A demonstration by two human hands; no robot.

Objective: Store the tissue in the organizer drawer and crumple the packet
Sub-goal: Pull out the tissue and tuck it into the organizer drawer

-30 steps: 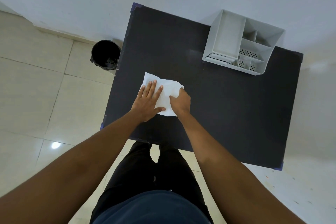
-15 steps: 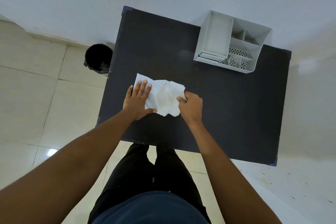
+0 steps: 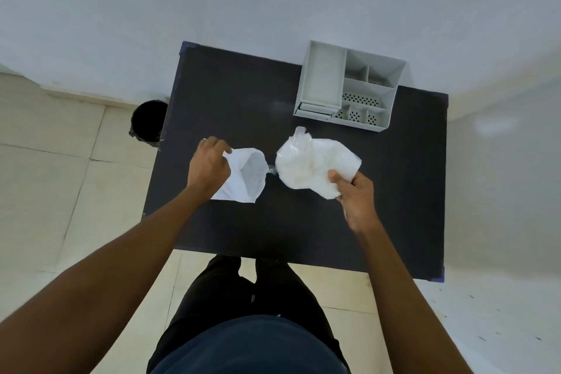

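My left hand (image 3: 208, 165) grips a flat white packet (image 3: 247, 176) by its upper edge; the packet's open mouth faces right, just above the dark table (image 3: 303, 228). My right hand (image 3: 356, 194) pinches the lower right corner of a rumpled white wad of tissue (image 3: 312, 164), a glossy bit sticking up at its top left. A small gap separates packet and tissue. The white organizer (image 3: 349, 91) stands at the table's back right, its low drawer (image 3: 315, 109) on the front left side facing me.
A black bin (image 3: 148, 121) stands on the tiled floor beside the table's left edge. A white wall runs behind the table. My legs are at the near table edge. The organizer's right side has several small open compartments.
The tissue wad has come out of the packet: my right hand drew it off to the right while my left hand, earlier flat on the packet, closed on it and lifted it.
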